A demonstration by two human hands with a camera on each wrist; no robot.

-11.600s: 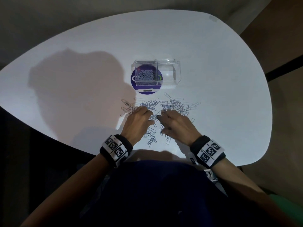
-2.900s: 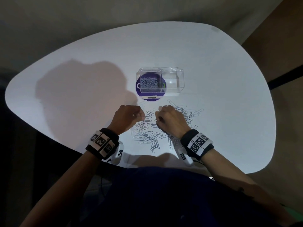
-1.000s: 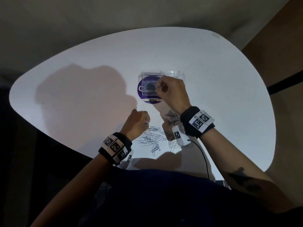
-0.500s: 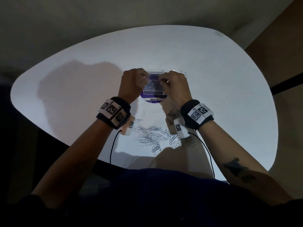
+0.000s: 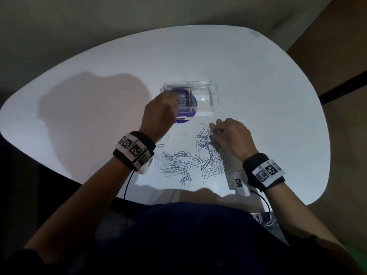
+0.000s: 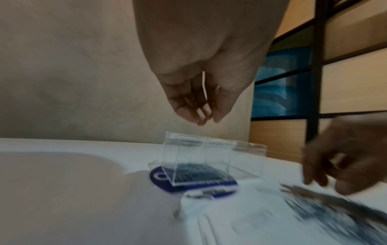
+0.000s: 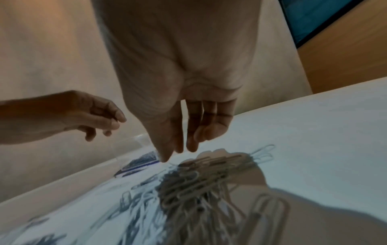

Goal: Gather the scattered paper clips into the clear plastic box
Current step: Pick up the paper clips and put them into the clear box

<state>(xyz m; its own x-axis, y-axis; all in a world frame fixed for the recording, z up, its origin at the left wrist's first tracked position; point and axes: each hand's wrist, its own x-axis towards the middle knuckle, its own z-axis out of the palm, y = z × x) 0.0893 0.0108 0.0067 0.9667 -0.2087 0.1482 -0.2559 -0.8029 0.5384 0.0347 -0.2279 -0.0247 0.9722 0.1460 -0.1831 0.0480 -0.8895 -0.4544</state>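
Hovering above clear plastic box [image 5: 206, 96], left hand [image 5: 158, 114] loosely curled, empty. Reaching into paper clips [image 5: 178, 165], right hand [image 5: 234, 137] relaxed, nothing gripped. Purple label [image 5: 183, 121] unreadable.

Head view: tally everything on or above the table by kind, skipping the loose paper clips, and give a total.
clear plastic box: 1
purple round label: 1
hands, left hand and right hand: 2
wristbands, left wristband and right wristband: 2
Total: 6

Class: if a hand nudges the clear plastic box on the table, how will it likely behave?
The clear plastic box looks thin-walled and only partly filled, so probably light. On the smooth white table it would likely slide rather than tip, being low and wide.
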